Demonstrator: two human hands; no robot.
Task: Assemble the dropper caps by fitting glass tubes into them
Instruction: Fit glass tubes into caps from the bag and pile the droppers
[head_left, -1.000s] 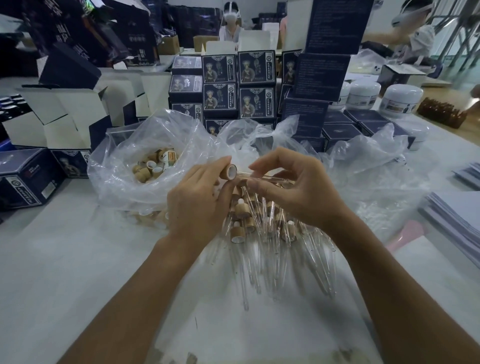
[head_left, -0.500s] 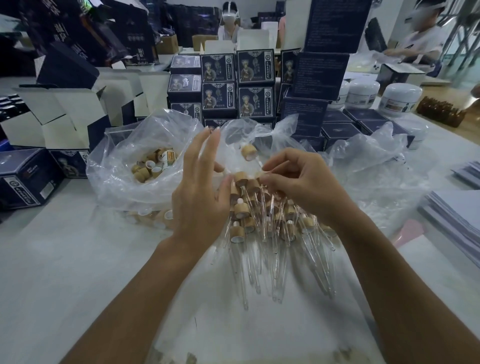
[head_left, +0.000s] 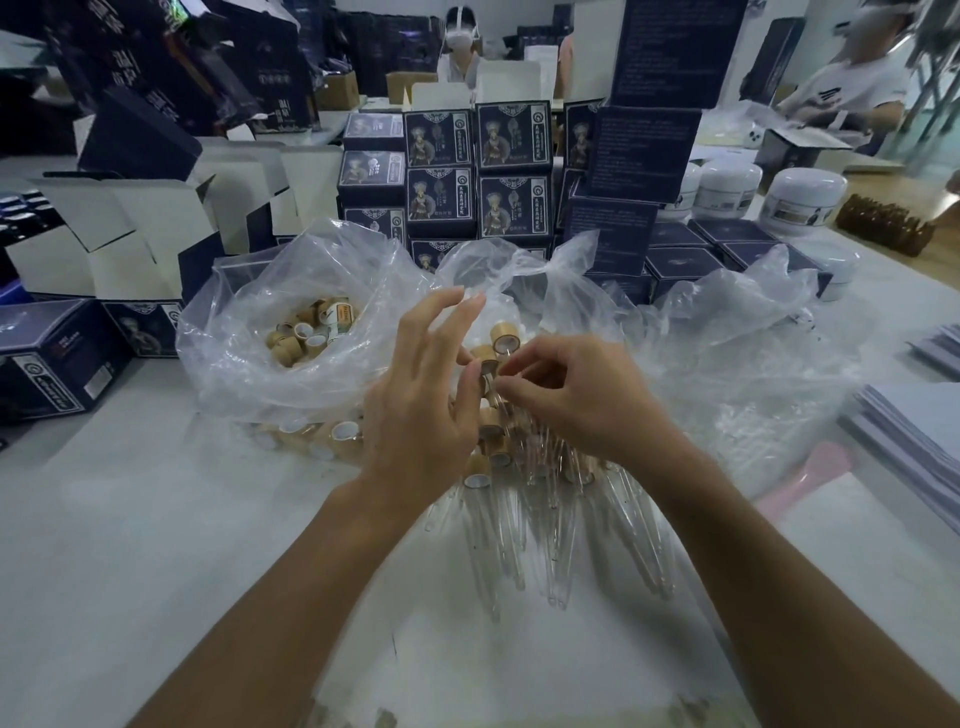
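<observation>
Right hand (head_left: 576, 397) pinches thin clear glass tube (head_left: 491, 387) under tan bamboo-look cap (head_left: 488, 358); left hand (head_left: 421, 400) splayed, empty. Risk: skewed push snaps tube, scatters finished droppers pile (head_left: 540, 514)

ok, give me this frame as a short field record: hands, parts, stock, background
left hand: fingers spread and straight, over the pile, holding nothing visible
right hand: fingers curled, pinching at a dropper cap on the pile
finished pile: assembled droppers lying on the table, tube tips toward the camera
cap stock: loose caps in a clear plastic bag
background: stacked dark boxes, white jars
</observation>
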